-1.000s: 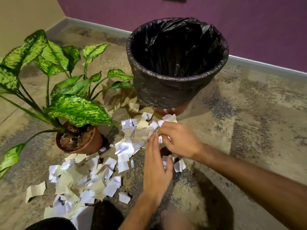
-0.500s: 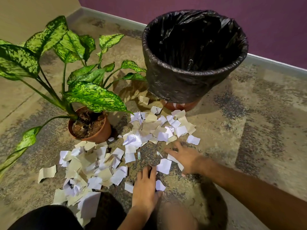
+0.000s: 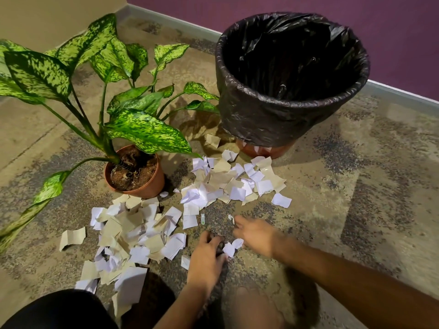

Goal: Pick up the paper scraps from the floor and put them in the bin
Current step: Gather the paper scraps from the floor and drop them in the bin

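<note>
Left hand: the left hand (image 3: 206, 260) is low over the floor (image 3: 356, 186), back up, fingers curled down toward a white scrap (image 3: 229, 249) at its fingertips; motion blur hides whether it actually grips the scrap, so I cannot tell.
Right hand: the right hand (image 3: 257, 236) reaches in from the right, palm down on the floor, fingers bent loosely; a second white scrap (image 3: 238, 243) lies at its near edge, and whether the fingers pinch it cannot be told.
Hands together: the two hands are near each other, the two white scraps between them.
Near pile: a heap of white and tan paper scraps (image 3: 133, 236) lies on the floor left of the left hand, just in front of the plant pot (image 3: 135, 174).
Far pile: a second heap of paper scraps (image 3: 228, 184) lies between the hands and the bin (image 3: 292, 77), its far edge close to the bin's base.
Stray pieces: one tan scrap (image 3: 72, 237) lies apart to the left of the near pile; one white scrap (image 3: 281, 200) lies just right of the far pile.
Bin: upright, lined with a black bag, standing near the purple wall (image 3: 356, 20); its inside looks dark and no paper shows in it.
Plant: a potted plant with broad speckled green leaves (image 3: 145, 131) stands left of the bin.
</note>
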